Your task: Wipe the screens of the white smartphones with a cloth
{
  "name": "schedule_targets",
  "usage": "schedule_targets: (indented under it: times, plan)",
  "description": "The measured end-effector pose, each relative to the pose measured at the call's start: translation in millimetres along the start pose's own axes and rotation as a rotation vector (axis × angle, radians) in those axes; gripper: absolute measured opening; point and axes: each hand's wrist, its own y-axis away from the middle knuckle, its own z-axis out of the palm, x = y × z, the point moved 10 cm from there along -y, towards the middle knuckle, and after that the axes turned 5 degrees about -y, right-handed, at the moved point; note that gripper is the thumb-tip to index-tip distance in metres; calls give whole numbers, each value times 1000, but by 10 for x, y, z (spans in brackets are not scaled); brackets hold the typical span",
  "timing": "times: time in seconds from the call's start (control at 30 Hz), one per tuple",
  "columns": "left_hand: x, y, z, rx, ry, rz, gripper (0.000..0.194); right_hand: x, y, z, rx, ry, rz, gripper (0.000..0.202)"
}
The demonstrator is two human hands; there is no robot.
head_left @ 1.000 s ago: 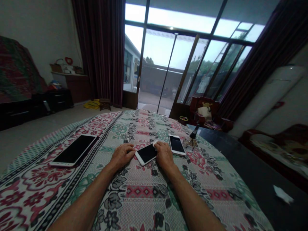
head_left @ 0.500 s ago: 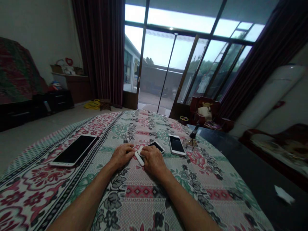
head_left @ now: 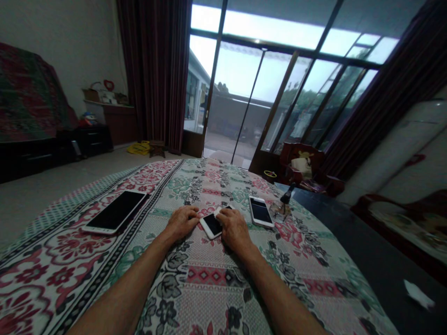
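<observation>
A small white phone [head_left: 210, 226] with a dark screen lies tilted on the flowered tablecloth [head_left: 206, 298], between the hands. My right hand [head_left: 234, 229] curls over its right part, fingers closed on it; a small pale piece near the fingertips is too blurred to name. My left hand [head_left: 182, 221] rests on the cloth just left of this phone, fingers bent with a small gap to the thumb and nothing seen in them. A second white phone [head_left: 260, 211] lies face up to the right. A larger white-framed device [head_left: 116, 212] lies face up at the left.
Beyond the right-hand phone stands a clear object with a dark top [head_left: 287, 194]. A dark tabletop [head_left: 363, 251] runs along the right, with a crumpled white paper [head_left: 418, 294] on it. A wooden chair [head_left: 302, 160] stands behind, near the glass doors.
The white stick-like piece beside my right hand no longer shows as before. The small phone's dark screen now shows left of my right hand. The view has turned slightly left.
</observation>
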Motion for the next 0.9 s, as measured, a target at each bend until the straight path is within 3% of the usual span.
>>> schedule_targets:
  times: [0.23,0.33,0.63,0.77,0.9]
  plan:
    - [-55,-8,26,6,-20,1,18,-418,83,82,-22,-67,-164,25]
    - [-22,0,20,-12,-6,10,19,-353,62,52,-18,-63,-128,24]
    - [12,8,-2,-17,-10,-4,23,231,6,-78,38,14,110,27]
    - [-6,1,16,-24,11,4,21,159,13,-54,27,12,86,27]
    - [1,1,16,-17,36,19,19,-145,67,-8,22,-20,-24,23]
